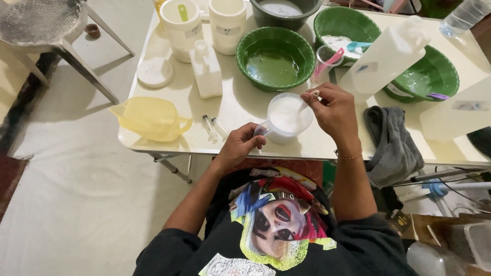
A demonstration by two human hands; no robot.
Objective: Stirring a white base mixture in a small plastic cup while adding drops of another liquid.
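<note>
— What did the person's hands have hold of at that moment?

— The left hand (239, 144) gripped the handle of a clear plastic measuring cup (288, 116) full of white liquid; its fingers (254, 138) were curled closed around that handle. The cup stood on the white tabletop (240, 105), close to the near edge, right in front of the person.

— And the other hand?

— The right hand (334, 110) hung over the cup's rim, fingers pinched shut on a thin white stirrer (308, 102) whose lower end dipped into the white liquid. A thin gold bracelet (351, 156) sat on that wrist.

— What stood around the cup?

— Just behind it was a green basin (275, 58) holding greenish liquid. Further back to the right was a second green basin (347, 26) with white contents and a blue scoop (356, 46), and a third green basin (428, 75) lay at the far right. A large white plastic bottle (383, 61) leaned across between them. A small cup with a pink spoon (327, 60) stood between the first two basins.

— And to the left?

— A small white bottle (206, 69), two white tubs (204, 23) behind it, a round white lid (155, 71), a yellow jug (151, 118) at the tabletop's corner, and two small syringes (214, 125) lying near the left hand. A grey cloth (391, 143) draped over the near edge on the right.
</note>
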